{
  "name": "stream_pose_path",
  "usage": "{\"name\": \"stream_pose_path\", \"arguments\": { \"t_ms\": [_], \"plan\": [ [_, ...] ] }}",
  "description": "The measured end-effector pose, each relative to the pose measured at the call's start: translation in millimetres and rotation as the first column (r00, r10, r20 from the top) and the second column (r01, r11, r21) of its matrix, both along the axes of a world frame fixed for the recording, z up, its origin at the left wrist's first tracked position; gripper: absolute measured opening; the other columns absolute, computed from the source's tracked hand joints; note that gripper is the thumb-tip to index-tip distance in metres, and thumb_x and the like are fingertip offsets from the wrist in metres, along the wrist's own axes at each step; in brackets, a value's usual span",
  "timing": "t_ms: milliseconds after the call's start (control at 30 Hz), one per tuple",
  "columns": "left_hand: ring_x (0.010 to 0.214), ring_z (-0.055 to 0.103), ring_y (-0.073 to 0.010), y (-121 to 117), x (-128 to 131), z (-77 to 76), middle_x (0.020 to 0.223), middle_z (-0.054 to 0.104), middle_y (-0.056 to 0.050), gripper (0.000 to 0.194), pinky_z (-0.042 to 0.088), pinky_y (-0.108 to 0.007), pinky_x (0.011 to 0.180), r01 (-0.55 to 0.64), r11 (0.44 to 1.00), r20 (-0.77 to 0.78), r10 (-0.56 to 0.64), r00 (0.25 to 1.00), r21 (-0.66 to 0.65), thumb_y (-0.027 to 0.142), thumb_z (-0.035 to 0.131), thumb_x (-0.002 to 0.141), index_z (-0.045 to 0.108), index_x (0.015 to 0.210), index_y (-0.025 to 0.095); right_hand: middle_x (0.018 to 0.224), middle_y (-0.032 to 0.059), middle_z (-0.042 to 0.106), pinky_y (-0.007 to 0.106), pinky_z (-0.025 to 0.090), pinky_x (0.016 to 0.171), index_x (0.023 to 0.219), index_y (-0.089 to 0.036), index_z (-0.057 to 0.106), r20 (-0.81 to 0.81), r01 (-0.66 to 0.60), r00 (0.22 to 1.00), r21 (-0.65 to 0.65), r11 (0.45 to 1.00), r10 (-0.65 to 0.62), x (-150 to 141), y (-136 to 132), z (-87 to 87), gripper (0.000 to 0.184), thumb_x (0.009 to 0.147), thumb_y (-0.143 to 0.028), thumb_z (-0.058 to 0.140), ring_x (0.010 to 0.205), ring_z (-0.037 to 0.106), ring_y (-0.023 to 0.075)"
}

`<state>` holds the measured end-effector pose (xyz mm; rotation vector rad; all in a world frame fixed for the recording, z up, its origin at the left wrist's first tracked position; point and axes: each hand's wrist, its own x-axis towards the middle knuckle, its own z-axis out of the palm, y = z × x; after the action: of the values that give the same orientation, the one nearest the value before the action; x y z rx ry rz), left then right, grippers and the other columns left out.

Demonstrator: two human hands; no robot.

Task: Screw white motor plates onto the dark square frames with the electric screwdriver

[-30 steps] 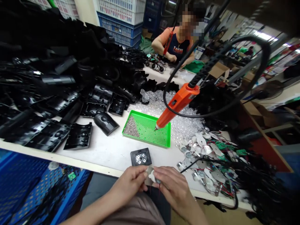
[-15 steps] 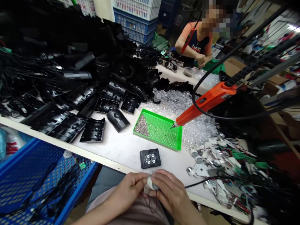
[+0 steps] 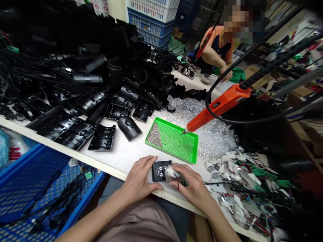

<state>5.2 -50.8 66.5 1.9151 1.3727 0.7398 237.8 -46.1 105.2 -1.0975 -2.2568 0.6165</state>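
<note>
A small black square fixture (image 3: 159, 170) with several round holes lies near the table's front edge. My left hand (image 3: 140, 178) rests on the table against its left side, fingers spread flat. My right hand (image 3: 192, 185) is closed on a small silver motor with a white disc (image 3: 171, 173) and thin wires, held at the fixture's right edge. Behind it stands a green tray (image 3: 174, 141) with a heap of tiny screws in one corner. An orange electric screwdriver (image 3: 217, 108) hangs on a cable with its tip over the tray's far right corner.
Black plastic housings (image 3: 75, 97) pile up at left and rear. Clear lenses (image 3: 202, 127) and loose motors with wires (image 3: 239, 171) crowd the right. Blue crates (image 3: 30, 188) stand below the table edge at left. Another person (image 3: 217, 50) works at the far end.
Both hands came up from my lap to the table. The left hand let go of the motor and opened beside the black fixture; the right hand carried the motor to it.
</note>
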Motion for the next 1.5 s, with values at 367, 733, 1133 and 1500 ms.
{"name": "stream_pose_path", "arguments": {
  "t_ms": [367, 733, 1133, 1500],
  "plan": [
    [0.122, 0.049, -0.0302, 32.7, -5.8, -19.1, 0.126, 0.06, -0.011, 0.074, 0.032, -0.045, 0.104, 0.275, 0.96, -0.059, -0.272, 0.96, 0.043, 0.04, 0.081, 0.065, 0.051, 0.13, 0.024, 0.111, 0.0091, 0.069, 0.043, 0.049, 0.084, 0.12, -0.021, 0.056, 0.296, -0.123, 0.946, -0.04, 0.992, 0.13, -19.3, 25.7, -9.6, 0.04, 0.081, -0.014, 0.063, 0.099, 0.06, 0.0259],
    [0.12, 0.052, -0.0288, 28.9, -2.4, -16.0, 0.123, 0.063, -0.011, 0.068, 0.034, -0.044, 0.103, 0.234, 0.968, -0.017, -0.234, 0.972, 0.09, 0.04, 0.079, 0.069, 0.051, 0.128, 0.022, 0.131, 0.0125, 0.059, 0.045, 0.049, 0.09, 0.138, -0.021, 0.045, 0.271, 0.037, 0.96, 0.122, 0.992, -0.07, -19.5, -4.1, -37.0, 0.05, 0.089, -0.016, 0.053, 0.11, 0.054, 0.0274],
    [0.125, 0.047, -0.0294, 31.3, -6.5, -15.6, 0.128, 0.06, -0.008, 0.074, 0.031, -0.045, 0.105, 0.273, 0.962, -0.053, -0.271, 0.961, 0.022, 0.032, 0.079, 0.067, 0.045, 0.133, 0.025, 0.107, 0.0066, 0.071, 0.037, 0.045, 0.078, 0.123, -0.021, 0.06, 0.173, 0.014, 0.984, 0.21, 0.978, -0.051, -21.4, 11.6, -33.4, 0.036, 0.089, -0.01, 0.052, 0.094, 0.057, 0.0216],
    [0.128, 0.045, -0.0275, 28.0, 7.2, -14.3, 0.126, 0.061, -0.007, 0.04, 0.023, -0.052, 0.111, 0.179, 0.983, -0.095, -0.181, 0.979, -0.029, 0.025, 0.055, 0.085, 0.052, 0.125, 0.023, 0.101, 0.0072, 0.072, 0.036, 0.047, 0.076, 0.12, -0.02, 0.06, 0.084, 0.043, 0.995, 0.12, 0.992, -0.054, -17.8, 12.8, -35.5, 0.031, 0.09, -0.016, 0.054, 0.09, 0.058, 0.0216]
  ]
}}
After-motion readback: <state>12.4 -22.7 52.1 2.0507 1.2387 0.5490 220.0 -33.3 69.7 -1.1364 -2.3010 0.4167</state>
